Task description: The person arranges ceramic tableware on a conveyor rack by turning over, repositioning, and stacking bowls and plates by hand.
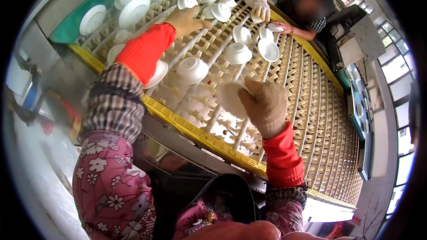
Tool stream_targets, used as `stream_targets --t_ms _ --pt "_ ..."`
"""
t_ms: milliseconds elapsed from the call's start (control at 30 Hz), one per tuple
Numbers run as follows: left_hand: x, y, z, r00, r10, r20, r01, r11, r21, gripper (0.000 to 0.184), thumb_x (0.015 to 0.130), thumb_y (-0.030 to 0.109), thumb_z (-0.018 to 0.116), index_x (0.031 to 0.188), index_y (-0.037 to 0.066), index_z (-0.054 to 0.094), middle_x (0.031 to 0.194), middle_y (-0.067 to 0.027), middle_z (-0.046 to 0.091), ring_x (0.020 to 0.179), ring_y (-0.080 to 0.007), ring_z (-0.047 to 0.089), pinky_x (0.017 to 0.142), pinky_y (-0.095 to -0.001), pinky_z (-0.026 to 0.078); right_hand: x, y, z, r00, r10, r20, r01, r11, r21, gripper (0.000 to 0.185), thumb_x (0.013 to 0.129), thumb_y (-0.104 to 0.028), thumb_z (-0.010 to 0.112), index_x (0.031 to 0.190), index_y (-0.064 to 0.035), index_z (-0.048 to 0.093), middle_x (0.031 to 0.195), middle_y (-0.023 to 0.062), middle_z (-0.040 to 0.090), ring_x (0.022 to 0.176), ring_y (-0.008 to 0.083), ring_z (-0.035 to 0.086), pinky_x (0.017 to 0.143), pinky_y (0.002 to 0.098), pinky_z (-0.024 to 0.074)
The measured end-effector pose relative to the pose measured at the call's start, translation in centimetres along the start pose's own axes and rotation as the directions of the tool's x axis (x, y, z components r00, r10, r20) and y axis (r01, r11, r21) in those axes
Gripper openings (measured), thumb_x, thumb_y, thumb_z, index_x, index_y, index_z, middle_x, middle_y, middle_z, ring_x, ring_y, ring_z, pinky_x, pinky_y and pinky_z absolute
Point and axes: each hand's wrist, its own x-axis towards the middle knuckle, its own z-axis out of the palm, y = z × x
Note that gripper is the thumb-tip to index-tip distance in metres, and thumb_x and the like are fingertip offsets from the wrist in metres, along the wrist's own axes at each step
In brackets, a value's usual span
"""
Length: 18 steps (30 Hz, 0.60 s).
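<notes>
My right hand point(266, 104), in a tan work glove, pinches the rim of a white dish point(231, 100), which is tilted and slightly blurred. My left hand point(187, 21), gloved the same way, is stretched over the rack with its fingers apart; nothing shows in it. Near it are upturned white bowls point(220, 12). Another upturned bowl point(192, 70) lies between my two hands, and a further one point(155, 74) is partly hidden under my left forearm. More bowls point(238, 53) sit beyond my right hand.
A cream pegged conveyor point(311, 120) with a yellow edge point(195, 135) runs before me. Plates point(134, 12) lean near a green curtain point(71, 26) at the left. Across the belt, a co-worker's gloved hand point(260, 10) and other hand point(282, 27) are among bowls.
</notes>
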Motion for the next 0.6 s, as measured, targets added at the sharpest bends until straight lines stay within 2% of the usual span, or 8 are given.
stream_targets --t_ms 67,133,200,300,367,433,467,600 --pt "0.7 -0.5 1.8 1.0 -0.008 -0.015 0.01 0.994 0.113 0.106 0.091 0.07 0.078 0.168 0.002 0.051 0.158 -0.0283 0.065 0.143 -0.0404 0.066 0.121 -0.0436 0.051 0.7 -1.9 1.1 0.992 -0.116 -0.04 0.097 0.946 -0.31 0.019 0.098 -0.02 0.08 0.11 -0.0054 0.079 0.087 0.0088 0.082 0.074 0.023 0.079 0.07 0.0392 0.0673" --pt "0.3 -1.0 2.6 0.999 0.02 -0.045 -0.004 0.941 0.337 0.106 0.091 0.071 0.078 0.167 0.002 0.053 0.156 -0.0286 0.066 0.14 -0.0425 0.068 0.12 -0.0435 0.052 0.1 -2.3 2.9 0.934 -0.356 0.029 0.348 0.886 -0.306 0.023 0.096 -0.021 0.081 0.114 -0.0077 0.078 0.09 0.0076 0.081 0.081 0.0213 0.079 0.075 0.0381 0.0687" --pt "0.3 -1.9 1.1 0.992 -0.013 0.128 -0.028 0.948 0.317 0.096 0.095 0.07 0.075 0.159 0.001 0.058 0.147 -0.0285 0.07 0.136 -0.0438 0.069 0.119 -0.0488 0.052 -2.6 -2.4 3.9 0.798 -0.597 -0.087 0.58 0.799 -0.16 0.018 0.095 -0.015 0.078 0.113 -0.0094 0.076 0.093 0.0076 0.082 0.09 0.0215 0.079 0.097 0.0438 0.0677" --pt "-3.1 -3.7 0.2 0.963 0.184 0.195 -0.245 0.903 0.354 0.092 0.1 0.069 0.069 0.156 -0.003 0.057 0.134 -0.0316 0.075 0.128 -0.0465 0.072 0.117 -0.0502 0.053 -5.1 0.6 6.5 0.87 -0.471 -0.146 0.478 0.878 0.019 0.02 0.097 -0.009 0.076 0.116 -0.0054 0.076 0.094 0.0069 0.081 0.082 0.0245 0.079 0.102 0.0452 0.0657" --pt "-5.5 -3.9 -0.3 0.94 0.206 0.272 -0.314 0.835 0.452 0.09 0.103 0.068 0.064 0.157 -0.004 0.056 0.125 -0.0327 0.077 0.122 -0.0492 0.074 0.115 -0.0512 0.054 -4.8 2.0 3.2 0.988 -0.083 0.133 0.076 0.995 0.06 0.037 0.095 -0.014 0.081 0.13 -0.0019 0.075 0.096 0.0109 0.081 0.082 0.031 0.079 0.095 0.0463 0.0643" --pt "-8.6 -3.2 -0.1 0.886 0.137 0.443 -0.297 0.901 0.315 0.089 0.104 0.069 0.057 0.156 -0.004 0.057 0.115 -0.0325 0.08 0.112 -0.054 0.076 0.113 -0.0538 0.055 -4.7 4.4 2.4 0.997 0.072 0.004 -0.072 0.997 0.041 0.052 0.094 -0.018 0.085 0.142 -0.0018 0.072 0.104 0.0152 0.081 0.092 0.036 0.079 0.093 0.0481 0.0627" --pt "-9.7 -2.7 0.0 0.887 0.165 0.431 -0.351 0.847 0.399 0.089 0.104 0.069 0.056 0.156 -0.003 0.058 0.114 -0.0323 0.08 0.109 -0.0546 0.076 0.113 -0.055 0.055 -5.1 7.3 4.2 0.976 -0.04 -0.215 0.042 0.999 0.007 0.059 0.093 -0.021 0.086 0.147 -0.0022 0.071 0.109 0.0174 0.081 0.097 0.0384 0.078 0.093 0.049 0.062" --pt "-13.2 4.4 -1.9 0.883 0.03 0.468 -0.303 0.798 0.521 0.086 0.1 0.071 0.057 0.153 0.004 0.063 0.124 -0.0306 0.079 0.116 -0.0507 0.076 0.112 -0.0584 0.054 -1.3 13.1 6.6 0.946 0.114 -0.303 -0.125 0.992 -0.018 0.07 0.09 -0.029 0.091 0.151 -0.0055 0.068 0.134 0.0206 0.078 0.115 0.0413 0.076 0.098 0.0496 0.061"
